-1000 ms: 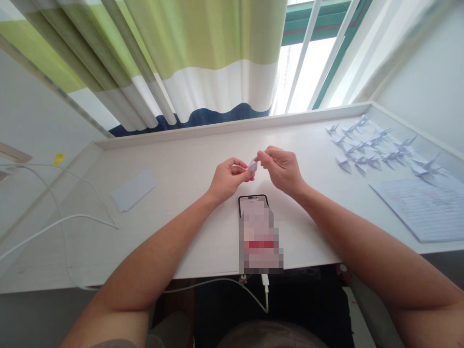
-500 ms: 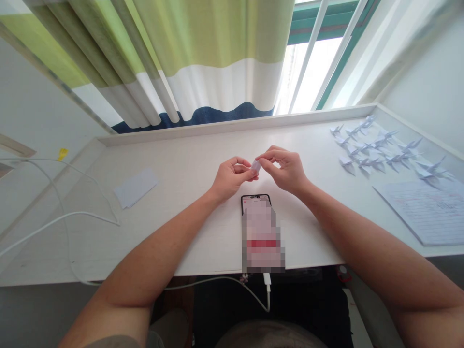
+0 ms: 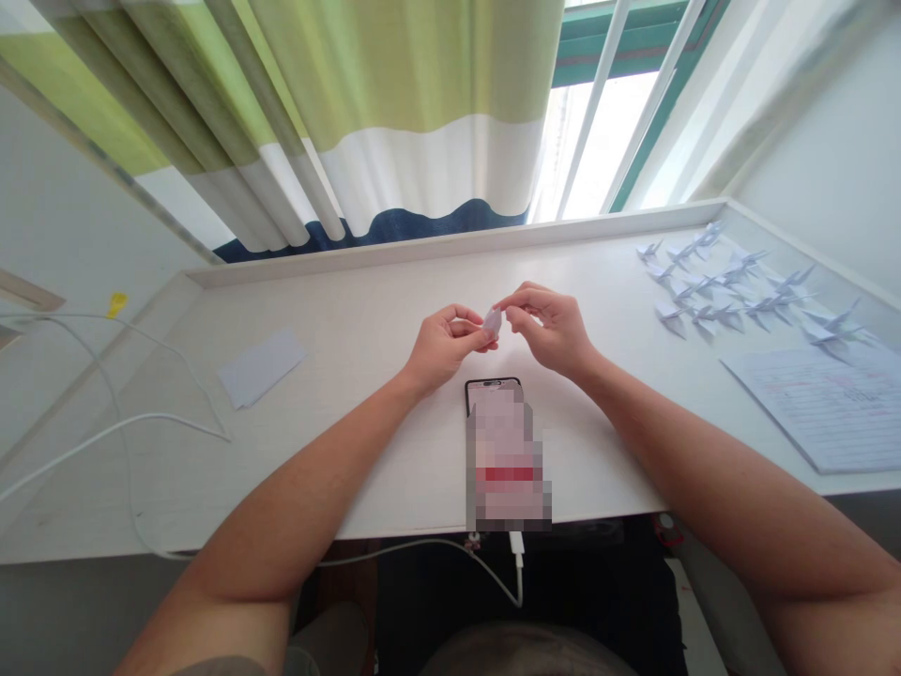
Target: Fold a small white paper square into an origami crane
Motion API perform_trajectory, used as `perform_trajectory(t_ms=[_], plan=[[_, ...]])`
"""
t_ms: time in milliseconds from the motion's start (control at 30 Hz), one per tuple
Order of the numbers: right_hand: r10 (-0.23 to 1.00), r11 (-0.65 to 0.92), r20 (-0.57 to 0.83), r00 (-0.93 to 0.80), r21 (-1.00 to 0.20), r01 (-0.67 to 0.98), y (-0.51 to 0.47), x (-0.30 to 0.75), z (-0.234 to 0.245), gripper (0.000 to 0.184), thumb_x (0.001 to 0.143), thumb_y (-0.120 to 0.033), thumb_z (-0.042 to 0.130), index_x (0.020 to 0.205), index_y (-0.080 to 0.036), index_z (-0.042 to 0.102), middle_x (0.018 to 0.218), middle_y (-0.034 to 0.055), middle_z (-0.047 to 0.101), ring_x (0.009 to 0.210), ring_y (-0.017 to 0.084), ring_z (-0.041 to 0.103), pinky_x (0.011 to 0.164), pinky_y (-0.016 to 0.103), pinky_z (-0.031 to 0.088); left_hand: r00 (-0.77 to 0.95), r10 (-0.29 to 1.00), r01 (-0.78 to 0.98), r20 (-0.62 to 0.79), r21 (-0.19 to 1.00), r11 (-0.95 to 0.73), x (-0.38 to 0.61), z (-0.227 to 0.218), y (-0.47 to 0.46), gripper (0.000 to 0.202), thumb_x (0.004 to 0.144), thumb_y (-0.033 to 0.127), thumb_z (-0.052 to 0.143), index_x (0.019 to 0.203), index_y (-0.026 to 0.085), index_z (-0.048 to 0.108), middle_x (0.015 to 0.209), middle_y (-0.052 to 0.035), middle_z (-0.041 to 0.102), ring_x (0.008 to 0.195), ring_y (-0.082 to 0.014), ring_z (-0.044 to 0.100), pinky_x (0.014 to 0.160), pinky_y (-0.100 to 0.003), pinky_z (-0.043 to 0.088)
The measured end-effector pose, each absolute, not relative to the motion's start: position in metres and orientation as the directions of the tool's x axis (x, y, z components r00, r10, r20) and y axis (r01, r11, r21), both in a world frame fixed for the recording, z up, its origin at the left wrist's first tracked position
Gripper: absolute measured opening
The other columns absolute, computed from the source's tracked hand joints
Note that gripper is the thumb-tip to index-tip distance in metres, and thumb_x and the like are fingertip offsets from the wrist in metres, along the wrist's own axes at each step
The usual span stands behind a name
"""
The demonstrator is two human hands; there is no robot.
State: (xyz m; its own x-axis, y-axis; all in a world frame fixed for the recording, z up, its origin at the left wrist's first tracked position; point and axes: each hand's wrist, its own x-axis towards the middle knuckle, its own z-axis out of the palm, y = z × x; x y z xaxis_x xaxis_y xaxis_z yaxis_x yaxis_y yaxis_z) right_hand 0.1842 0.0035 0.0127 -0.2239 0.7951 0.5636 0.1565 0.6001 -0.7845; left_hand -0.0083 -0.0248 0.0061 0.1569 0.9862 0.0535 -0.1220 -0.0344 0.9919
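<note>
My left hand (image 3: 447, 345) is closed, pinching a small piece of folded white paper (image 3: 493, 324) between thumb and fingers above the desk. My right hand (image 3: 553, 324) meets it from the other side, its curled fingers at the paper's upper tip. The right thumb sits a little off the paper's edge. Fingers partly hide the paper, so its exact folded shape is hard to make out. Just below the hands lies a phone (image 3: 501, 451) with a blurred screen. To the left is a small stack of white paper sheets (image 3: 262, 366).
Several folded paper cranes (image 3: 732, 282) stand at the back right of the white desk (image 3: 366, 469). Nearer is a lined, written-on notepad (image 3: 817, 404). A white cable (image 3: 175, 418) loops over the left side; a charging plug (image 3: 517, 545) joins the phone. A striped curtain (image 3: 408, 94) hangs behind.
My right thumb has drawn slightly away from the paper, and more of the paper shows between the hands. The whole view has shifted a little; the left hand keeps its hold.
</note>
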Motion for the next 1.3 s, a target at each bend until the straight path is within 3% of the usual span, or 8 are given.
perform_trajectory(t_ms=[433,733,867,967,1067,1300], plan=[[0.794,0.607,0.573,-0.202,-0.755,0.249,0.003,0.183,0.011,0.012,0.088,-0.022,0.069,0.078,-0.024,0.075,0.077,0.0010,0.069,0.071,0.017,0.062,0.067,0.036,0.053,0.184,0.981,-0.103,0.068,0.993,-0.050,-0.006,0.005,-0.026,0.050,0.071,0.046,0.101,0.090,0.018,0.064,0.077,-0.0048,0.080,0.077,-0.0204,0.078,0.083,-0.038,0.059],[0.759,0.651,0.615,-0.215,-0.705,0.280,0.002,0.182,0.014,0.031,0.099,-0.038,0.069,0.071,-0.024,0.069,0.073,0.0015,0.067,0.064,0.016,0.054,0.063,0.035,0.047,0.184,0.981,-0.118,0.059,0.992,-0.037,-0.006,0.008,-0.027,0.050,0.071,0.046,0.101,0.092,0.019,0.064,0.079,-0.0048,0.081,0.077,-0.0208,0.079,0.084,-0.038,0.059],[0.770,0.635,0.577,-0.274,-0.734,0.240,0.001,0.182,0.013,0.039,0.104,-0.051,0.064,0.078,-0.023,0.071,0.075,0.0015,0.068,0.063,0.015,0.054,0.063,0.034,0.047,0.142,0.987,-0.152,0.080,0.987,-0.058,-0.007,0.009,-0.025,0.053,0.068,0.048,0.102,0.090,0.019,0.064,0.077,-0.0030,0.080,0.077,-0.0200,0.078,0.084,-0.038,0.059],[0.781,0.607,0.514,-0.356,-0.759,0.236,0.003,0.183,0.010,0.038,0.100,-0.057,0.071,0.085,-0.022,0.074,0.075,0.0015,0.070,0.062,0.014,0.053,0.060,0.032,0.045,0.094,0.991,-0.171,0.099,0.982,-0.082,-0.009,0.008,-0.023,0.055,0.066,0.049,0.103,0.088,0.018,0.064,0.075,-0.0026,0.079,0.075,-0.0185,0.077,0.082,-0.036,0.058],[0.765,0.611,0.486,-0.423,-0.755,0.237,0.008,0.185,0.005,0.035,0.097,-0.058,0.076,0.094,-0.022,0.077,0.076,0.0005,0.070,0.063,0.013,0.054,0.061,0.031,0.046,0.087,0.992,-0.169,0.094,0.982,-0.078,-0.011,0.007,-0.021,0.055,0.065,0.049,0.104,0.088,0.018,0.065,0.076,-0.0037,0.080,0.073,-0.0177,0.076,0.082,-0.037,0.059],[0.771,0.572,0.456,-0.445,-0.802,0.170,0.012,0.187,-0.001,0.033,0.103,-0.054,0.068,0.106,-0.024,0.081,0.093,0.0030,0.074,0.063,0.012,0.063,0.060,0.032,0.056,0.108,0.990,-0.166,0.086,0.984,-0.068,-0.017,0.010,-0.020,0.042,0.072,0.039,0.100,0.081,0.018,0.065,0.080,-0.0042,0.080,0.080,-0.0193,0.078,0.091,-0.040,0.060]])
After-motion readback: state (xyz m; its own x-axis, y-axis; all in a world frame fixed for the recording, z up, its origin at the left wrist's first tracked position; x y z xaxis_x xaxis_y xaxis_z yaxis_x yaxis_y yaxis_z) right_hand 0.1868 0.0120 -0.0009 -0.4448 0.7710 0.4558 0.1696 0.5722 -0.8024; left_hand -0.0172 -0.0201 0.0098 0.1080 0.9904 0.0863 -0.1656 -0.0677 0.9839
